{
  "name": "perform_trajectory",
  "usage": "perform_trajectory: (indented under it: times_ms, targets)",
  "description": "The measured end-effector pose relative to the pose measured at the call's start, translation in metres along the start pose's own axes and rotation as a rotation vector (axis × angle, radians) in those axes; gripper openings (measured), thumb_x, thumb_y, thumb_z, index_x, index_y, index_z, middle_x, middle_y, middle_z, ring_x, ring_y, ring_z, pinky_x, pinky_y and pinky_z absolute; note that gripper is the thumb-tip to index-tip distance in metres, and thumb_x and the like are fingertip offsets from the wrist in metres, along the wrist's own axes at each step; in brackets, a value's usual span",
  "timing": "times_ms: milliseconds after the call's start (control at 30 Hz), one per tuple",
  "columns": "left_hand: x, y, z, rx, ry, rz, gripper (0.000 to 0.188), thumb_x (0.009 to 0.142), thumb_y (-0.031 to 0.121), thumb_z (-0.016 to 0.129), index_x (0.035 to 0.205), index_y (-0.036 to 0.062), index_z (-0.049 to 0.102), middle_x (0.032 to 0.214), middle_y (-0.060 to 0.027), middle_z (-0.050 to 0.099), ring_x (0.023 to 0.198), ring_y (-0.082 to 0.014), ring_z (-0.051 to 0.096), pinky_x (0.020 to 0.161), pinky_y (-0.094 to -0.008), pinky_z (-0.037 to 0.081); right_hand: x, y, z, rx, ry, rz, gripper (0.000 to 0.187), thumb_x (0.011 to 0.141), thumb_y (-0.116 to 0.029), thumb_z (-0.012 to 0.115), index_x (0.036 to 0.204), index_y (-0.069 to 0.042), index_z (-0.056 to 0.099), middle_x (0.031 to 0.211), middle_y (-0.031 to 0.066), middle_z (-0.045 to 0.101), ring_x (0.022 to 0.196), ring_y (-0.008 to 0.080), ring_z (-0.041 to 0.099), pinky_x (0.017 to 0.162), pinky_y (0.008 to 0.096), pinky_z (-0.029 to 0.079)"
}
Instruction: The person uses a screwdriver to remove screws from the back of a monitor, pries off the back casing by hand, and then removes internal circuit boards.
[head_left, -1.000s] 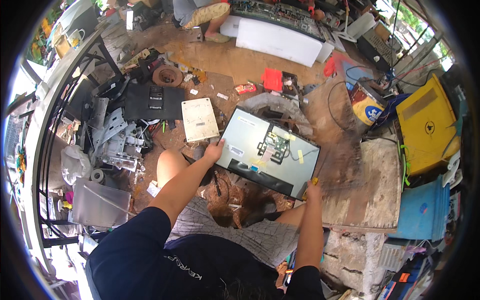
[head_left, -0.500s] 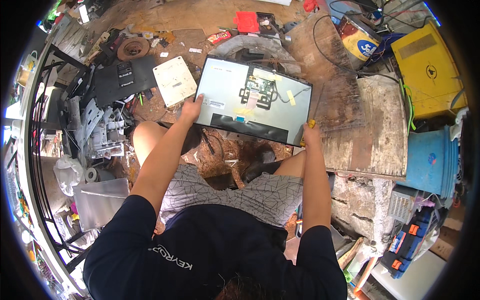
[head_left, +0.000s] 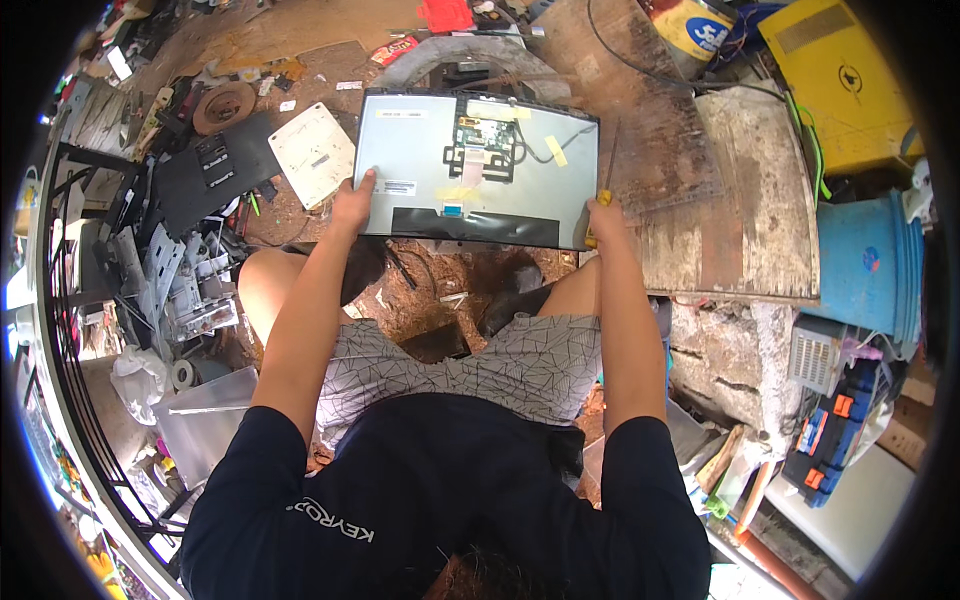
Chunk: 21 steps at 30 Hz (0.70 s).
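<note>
An LCD screen panel [head_left: 410,150] hangs above my knees, its silvery back turned up. A small green circuit board [head_left: 485,133], a ribbon cable, wires and pieces of yellow tape sit on it, and a black strip [head_left: 475,226] runs along its near edge. Round the panel's left edge my left hand [head_left: 351,205] is closed, thumb on top. My right hand [head_left: 606,218] grips the right edge near its lower corner. A screwdriver [head_left: 605,197] with a yellow handle is also in that hand, its thin shaft pointing away from me.
A cream square plate [head_left: 313,155] and a black plastic panel [head_left: 215,165] lie left of the screen. Scrap metal parts [head_left: 195,280] pile up further left. To the right are a wooden board [head_left: 750,220], a blue bucket [head_left: 868,262] and a yellow case [head_left: 840,85].
The screen panel has turned from a slope down to the right to nearly level, and sits slightly further left. Both hands keep their hold; the whole view has shifted a little.
</note>
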<state>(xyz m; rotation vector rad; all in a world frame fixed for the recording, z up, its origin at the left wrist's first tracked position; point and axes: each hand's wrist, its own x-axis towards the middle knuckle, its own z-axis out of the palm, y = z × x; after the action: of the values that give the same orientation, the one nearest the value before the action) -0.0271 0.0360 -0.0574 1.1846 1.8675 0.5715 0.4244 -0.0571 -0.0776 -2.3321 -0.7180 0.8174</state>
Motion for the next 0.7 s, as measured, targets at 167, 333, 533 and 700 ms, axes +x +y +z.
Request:
perform_trajectory:
  times_ms: [167, 333, 533, 700]
  targets:
    - [0.012, -0.007, -0.009, 0.044, -0.017, -0.018, 0.065, 0.091, 0.055, 0.058, 0.121, -0.0029, 0.063, 0.117, -0.0249, 0.066, 0.111, -0.0353, 0.063, 0.096, -0.0406, 0.047, -0.008, -0.009, -0.003, 0.127, 0.022, -0.005, 0.057, 0.087, -0.030, 0.066, 0.130, 0.004, 0.050, 0.124, 0.0270, 0.060, 0.117, 0.0406, 0.058, 0.097, 0.0442, 0.046]
    - [0.016, -0.012, -0.006, 0.017, -0.016, 0.013, 0.065, 0.090, 0.054, 0.060, 0.120, -0.0035, 0.063, 0.116, -0.0245, 0.066, 0.110, -0.0354, 0.063, 0.095, -0.0407, 0.048, -0.015, -0.017, -0.005, 0.028, 0.058, -0.026, 0.052, 0.088, -0.029, 0.065, 0.127, 0.004, 0.051, 0.123, 0.0272, 0.061, 0.115, 0.0411, 0.059, 0.095, 0.0443, 0.047]
    - [0.008, 0.005, -0.004, 0.092, 0.011, 0.032, 0.074, 0.087, 0.057, 0.063, 0.126, -0.0054, 0.056, 0.121, -0.0279, 0.063, 0.115, -0.0390, 0.061, 0.098, -0.0432, 0.046, -0.074, -0.064, -0.023, -0.167, 0.150, -0.180, 0.049, 0.090, -0.029, 0.063, 0.127, 0.000, 0.051, 0.123, 0.0279, 0.060, 0.113, 0.0417, 0.059, 0.094, 0.0469, 0.047]
    - [0.018, -0.010, 0.005, 0.070, 0.054, 0.057, 0.077, 0.086, 0.059, 0.063, 0.125, -0.0066, 0.056, 0.121, -0.0304, 0.062, 0.118, -0.0414, 0.059, 0.100, -0.0451, 0.045, -0.074, -0.059, -0.003, -0.179, 0.120, -0.400, 0.050, 0.088, -0.027, 0.065, 0.132, -0.006, 0.052, 0.119, 0.0229, 0.062, 0.110, 0.0407, 0.059, 0.093, 0.0460, 0.047]
